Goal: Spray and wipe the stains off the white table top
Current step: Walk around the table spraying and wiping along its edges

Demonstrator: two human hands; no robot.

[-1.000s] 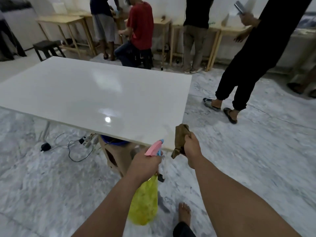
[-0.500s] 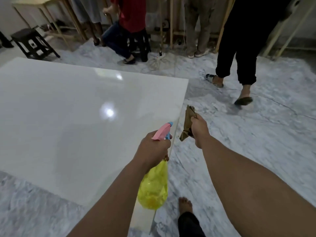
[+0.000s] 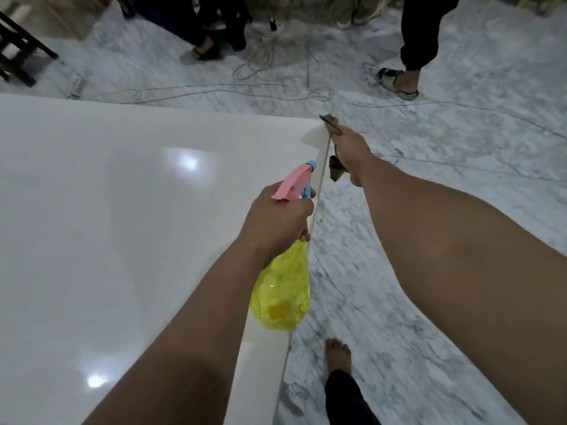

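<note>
Hands (image 3: pixel 277 219) above table top (image 3: pixel 122 210) edge

We cannot see the neck of the spray bottle (image 3: pixel 280 297) under the left hand (image 3: pixel 276 223), most of the cloth (image 3: pixel 333 125) inside the right hand (image 3: pixel 351 151), the desk (image 3: pixel 107 210) past the left and bottom edges, or any stains on it.

The left hand (image 3: pixel 276 219) grips a yellow translucent plastic spray bottle (image 3: pixel 280 294) with a pink-and-blue trigger head, over the glossy white table top (image 3: pixel 122 210). Beyond its fingers, the right hand (image 3: pixel 351 151) clutches a crumpled brown cloth (image 3: pixel 331 122) at the table's far corner.
</note>
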